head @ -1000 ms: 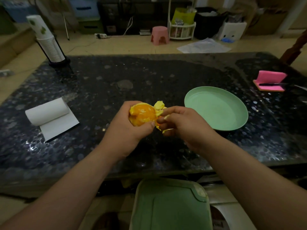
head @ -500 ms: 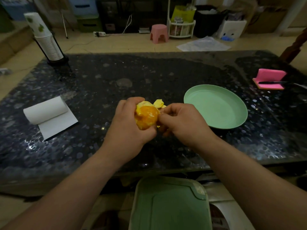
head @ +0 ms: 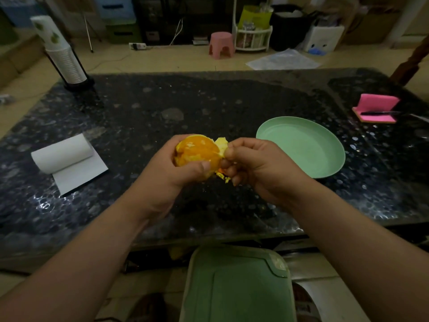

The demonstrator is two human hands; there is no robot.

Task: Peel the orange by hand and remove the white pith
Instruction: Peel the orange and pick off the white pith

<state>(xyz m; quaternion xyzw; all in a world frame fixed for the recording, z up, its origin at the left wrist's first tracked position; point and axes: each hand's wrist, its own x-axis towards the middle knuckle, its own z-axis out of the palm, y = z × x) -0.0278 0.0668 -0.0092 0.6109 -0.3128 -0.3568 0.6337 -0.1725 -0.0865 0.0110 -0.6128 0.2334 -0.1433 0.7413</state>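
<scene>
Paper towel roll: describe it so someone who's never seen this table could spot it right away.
Start at the dark speckled table and look at its left side, nearer than the cup stack at the far corner. The paper towel roll lies on its side there, one sheet unrolled toward the near edge. Unlike the upright cups, it is plain white and lying down.

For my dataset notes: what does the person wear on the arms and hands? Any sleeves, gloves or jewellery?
Nothing that the head view shows. The left hand and the right hand have no gloves and no ring that I can see. The left forearm and the right forearm are bare to the frame's edge: no sleeve, watch or bracelet. The light is dim.
</scene>
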